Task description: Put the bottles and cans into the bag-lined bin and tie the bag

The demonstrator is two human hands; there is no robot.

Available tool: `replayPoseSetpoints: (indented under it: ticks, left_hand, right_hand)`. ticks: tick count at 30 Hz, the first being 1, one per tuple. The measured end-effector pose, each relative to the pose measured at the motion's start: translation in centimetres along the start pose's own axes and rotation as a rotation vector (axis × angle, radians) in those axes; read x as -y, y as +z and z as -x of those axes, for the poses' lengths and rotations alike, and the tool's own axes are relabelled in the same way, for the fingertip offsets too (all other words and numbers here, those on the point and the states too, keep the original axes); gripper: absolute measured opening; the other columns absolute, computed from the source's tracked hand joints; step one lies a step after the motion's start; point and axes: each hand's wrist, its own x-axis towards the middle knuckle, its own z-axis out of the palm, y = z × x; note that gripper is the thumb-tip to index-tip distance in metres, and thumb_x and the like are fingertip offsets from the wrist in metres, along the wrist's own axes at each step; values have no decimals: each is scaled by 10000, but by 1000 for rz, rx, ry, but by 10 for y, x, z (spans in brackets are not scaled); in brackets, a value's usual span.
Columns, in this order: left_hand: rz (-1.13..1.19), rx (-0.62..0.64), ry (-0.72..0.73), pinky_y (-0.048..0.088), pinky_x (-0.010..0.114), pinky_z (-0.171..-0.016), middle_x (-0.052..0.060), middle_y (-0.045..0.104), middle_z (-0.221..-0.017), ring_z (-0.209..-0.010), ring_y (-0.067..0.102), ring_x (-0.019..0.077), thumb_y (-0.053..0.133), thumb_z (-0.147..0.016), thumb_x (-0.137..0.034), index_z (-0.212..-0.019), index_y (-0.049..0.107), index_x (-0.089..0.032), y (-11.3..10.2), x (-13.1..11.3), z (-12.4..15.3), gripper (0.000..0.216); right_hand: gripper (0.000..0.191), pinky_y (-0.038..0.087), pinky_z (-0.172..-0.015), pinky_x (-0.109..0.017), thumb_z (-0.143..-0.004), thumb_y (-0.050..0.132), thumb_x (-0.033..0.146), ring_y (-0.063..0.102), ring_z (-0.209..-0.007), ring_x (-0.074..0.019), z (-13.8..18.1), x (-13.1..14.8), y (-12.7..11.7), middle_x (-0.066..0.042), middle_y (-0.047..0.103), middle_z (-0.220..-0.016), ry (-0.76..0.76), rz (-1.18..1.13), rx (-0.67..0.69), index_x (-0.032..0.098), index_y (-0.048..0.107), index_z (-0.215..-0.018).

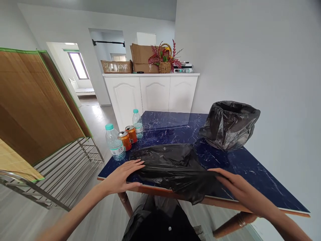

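Observation:
A black plastic bag (170, 165) lies flattened on the dark blue marble table (250, 170), its lower edge hanging over the near rim. My left hand (122, 175) rests flat on the bag's left end, fingers spread. My right hand (235, 184) lies on the bag's right end, fingers stretched along the plastic; I cannot tell whether it pinches the bag. A bin lined with a black bag (229, 124) stands at the table's far right.
Two water bottles (114, 142) (137, 123) and two orange cans (125, 140) (131, 133) stand at the table's left edge. A metal rack with bamboo mats (32, 110) is to the left. White cabinets (152, 92) with boxes and a flower basket (165, 58) stand behind.

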Motion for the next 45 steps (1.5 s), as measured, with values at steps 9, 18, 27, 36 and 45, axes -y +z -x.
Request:
replayPoseSetpoints:
  ticks: [9, 18, 27, 36, 45]
  left_hand:
    - [-58, -115, 40, 492, 510, -1162, 96, 663, -1513, -1425, 592, 324, 664, -1003, -573, -1442, 631, -289, 18, -16, 7, 523]
    - [39, -258, 67, 549, 414, -1093, 53, 765, -1358, -1328, 667, 249, 507, -1106, -284, -1291, 716, -292, 22, -3, 34, 279]
    - [272, -283, -319, 572, 289, -733, 10, 775, -911, -801, 739, 193, 482, -1102, -459, -1120, 699, -249, 4, -32, 2, 302]
    - [-104, -430, -72, 422, 520, -1236, 96, 580, -1585, -1483, 523, 295, 433, -1116, -285, -1568, 480, -289, 6, -50, -30, 455]
    - [-108, -75, -24, 266, 543, -1323, 15, 404, -1722, -1620, 320, 288, 373, -1148, -422, -1692, 315, -367, 37, -1, -51, 549]
  right_hand:
    - [1133, 185, -1267, -802, -818, 820, 634, 175, -1620, -508, 13, 20, 79, -84, 258, -1776, -297, 509, -183, 338, 214, -1729]
    - [546, 396, -1253, -687, -1035, 492, 142, 504, -1510, -312, 24, -37, 70, 34, 678, -1485, -431, 353, -29, 454, 634, -1460]
    - [432, 639, -723, -363, -1012, 525, 633, 776, -849, -282, -18, -6, 8, -50, 810, -934, 115, -9, -114, 264, 749, -1020]
    - [541, 335, -1296, -590, -1107, 406, 383, 404, -1570, -319, -63, 54, 76, -105, 502, -1645, -299, 394, -437, 275, 412, -1637]
    - [733, 144, -1330, -640, -1107, 211, 679, 201, -1654, -312, -125, 19, 126, -69, 302, -1762, -108, 461, 93, 260, 364, -1688]
